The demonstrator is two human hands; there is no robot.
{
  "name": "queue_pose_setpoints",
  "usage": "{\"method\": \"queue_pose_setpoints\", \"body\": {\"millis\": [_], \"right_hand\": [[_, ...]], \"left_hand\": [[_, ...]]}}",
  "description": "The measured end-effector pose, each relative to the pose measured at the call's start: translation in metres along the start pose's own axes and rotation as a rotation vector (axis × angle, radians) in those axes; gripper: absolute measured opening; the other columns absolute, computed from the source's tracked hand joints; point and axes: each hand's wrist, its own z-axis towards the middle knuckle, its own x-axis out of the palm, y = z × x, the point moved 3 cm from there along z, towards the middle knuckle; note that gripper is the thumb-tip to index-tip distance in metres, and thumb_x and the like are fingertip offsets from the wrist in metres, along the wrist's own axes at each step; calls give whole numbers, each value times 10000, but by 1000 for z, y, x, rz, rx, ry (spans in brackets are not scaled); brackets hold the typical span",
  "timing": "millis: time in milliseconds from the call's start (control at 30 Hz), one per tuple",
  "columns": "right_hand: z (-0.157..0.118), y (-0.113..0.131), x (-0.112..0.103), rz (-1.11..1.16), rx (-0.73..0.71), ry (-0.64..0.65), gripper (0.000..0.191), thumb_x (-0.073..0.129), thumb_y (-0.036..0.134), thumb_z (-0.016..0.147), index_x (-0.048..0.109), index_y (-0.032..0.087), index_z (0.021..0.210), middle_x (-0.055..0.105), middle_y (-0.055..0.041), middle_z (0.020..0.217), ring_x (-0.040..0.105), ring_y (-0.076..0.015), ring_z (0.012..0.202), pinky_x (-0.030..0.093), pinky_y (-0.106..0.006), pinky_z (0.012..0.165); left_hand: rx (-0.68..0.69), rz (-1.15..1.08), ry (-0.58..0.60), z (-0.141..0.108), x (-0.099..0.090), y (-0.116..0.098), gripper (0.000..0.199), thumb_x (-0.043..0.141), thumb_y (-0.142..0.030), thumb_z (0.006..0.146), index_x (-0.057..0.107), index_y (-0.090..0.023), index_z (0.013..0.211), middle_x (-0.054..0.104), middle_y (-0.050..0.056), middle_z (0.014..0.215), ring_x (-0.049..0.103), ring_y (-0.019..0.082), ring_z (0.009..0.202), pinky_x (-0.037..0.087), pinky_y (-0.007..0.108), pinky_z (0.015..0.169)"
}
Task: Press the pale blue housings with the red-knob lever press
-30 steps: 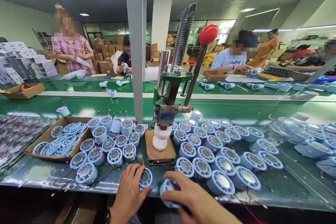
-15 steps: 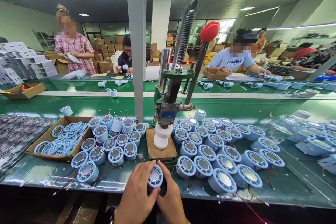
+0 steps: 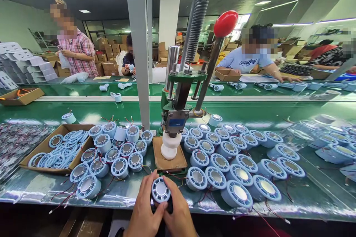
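Between my two hands, low in the middle of the head view, is a round light-blue motor housing [image 3: 160,189] with a slotted rim and a silver disc on top. My left hand [image 3: 146,205] is wrapped round its left side and my right hand [image 3: 178,207] round its right, thumbs close together at the near edge. Something dark shows beneath the housing; its shape is mostly hidden. Just beyond my fingers stands a green hand press [image 3: 178,107] with a red lever knob [image 3: 226,23]. Its white round press head [image 3: 170,146] sits over a brown pad [image 3: 157,155].
Several blue housings with wires stand left [image 3: 120,167] and right [image 3: 237,193] of the press. A cardboard box [image 3: 80,161] at left holds loose blue rings. A grey post [image 3: 139,52] rises behind. Across the green conveyor [image 3: 83,109], co-workers handle parts.
My hands and the blue housing have shifted slightly left and down in view, and the housing's top faces me more. The whole view has moved a little. A co-worker's arm reaches farther right.
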Motion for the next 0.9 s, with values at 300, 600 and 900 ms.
{"method": "queue_pose_setpoints", "body": {"millis": [300, 600, 900], "right_hand": [[-4, -2, 1, -28, 65, 16, 705, 514, 89, 820, 337, 158, 1499, 612, -117, 1339, 654, -192, 1174, 560, -248, 950], [-3, -1, -2, -40, 89, 11, 750, 499, 93, 804, 322, 191, 1527, 585, -92, 1380, 643, -198, 1193, 566, -277, 954], [0, 1, -10, -44, 52, 274, 703, 466, 68, 803, 418, 168, 1497, 577, -113, 1384, 608, -220, 1242, 567, -336, 1001]], "left_hand": [[44, 153, 29, 1, -7, -4, 719, 606, -142, 833, 374, -223, 1509, 490, 96, 1507, 488, 269, 1382, 460, 414, 1134], [-113, 24, 77, 9, -15, -20, 905, 605, -73, 748, 260, -253, 1565, 569, 64, 1439, 557, 254, 1319, 456, 424, 1138], [-81, -85, 72, -1, 3, -5, 666, 537, -202, 871, 367, -169, 1515, 440, 146, 1536, 425, 288, 1424, 375, 493, 1183]]}}
